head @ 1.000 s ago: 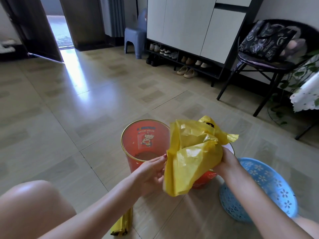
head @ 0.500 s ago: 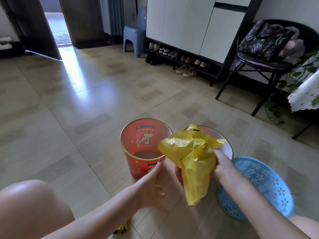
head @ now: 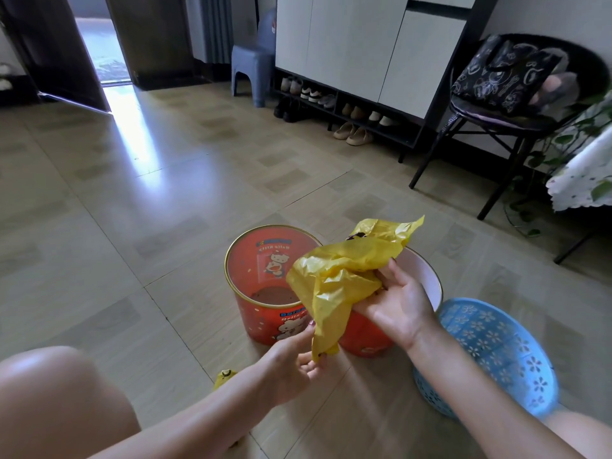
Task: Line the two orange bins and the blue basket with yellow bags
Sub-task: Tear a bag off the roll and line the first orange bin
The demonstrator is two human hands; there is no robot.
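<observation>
Hands first: our right hand grips the crumpled yellow bag above the two orange bins, our left hand pinches its lower tip; the blue basket sits right, on the floor.

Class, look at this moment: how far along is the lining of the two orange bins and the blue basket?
Done: nothing visible. The left orange bin shows its bare inside, and the blue basket holds no bag. In hand: one crumpled yellow bag, gripped by the right hand above the second orange bin while the left hand pinches its lower corner. Left: opening this bag and lining all three containers.
</observation>
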